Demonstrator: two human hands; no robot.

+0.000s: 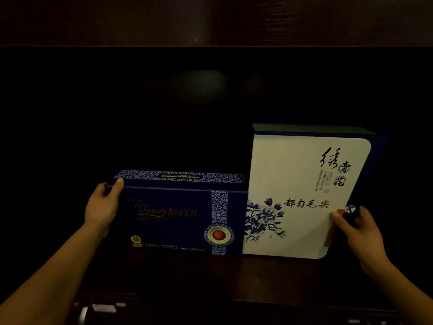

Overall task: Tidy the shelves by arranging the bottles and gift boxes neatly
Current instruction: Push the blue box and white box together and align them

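Two gift boxes stand side by side on a dark wooden shelf (pixel 269 275). The dark blue gift box (pixel 173 219) with gold lettering and a patterned band stands on the left. My left hand (pixel 103 207) grips its upper left corner, thumb on the top edge. The taller white gift box (pixel 302 184) with blue flowers and black calligraphy stands to the right, touching the blue one and leaning slightly. My right hand (pixel 358 228) holds its lower right edge, thumb on the white front.
The shelf recess behind the boxes is very dark and its back wall cannot be made out. A dark wooden board (pixel 210 19) spans the top. Some small pale objects (pixel 100 309) show dimly below the shelf's front edge.
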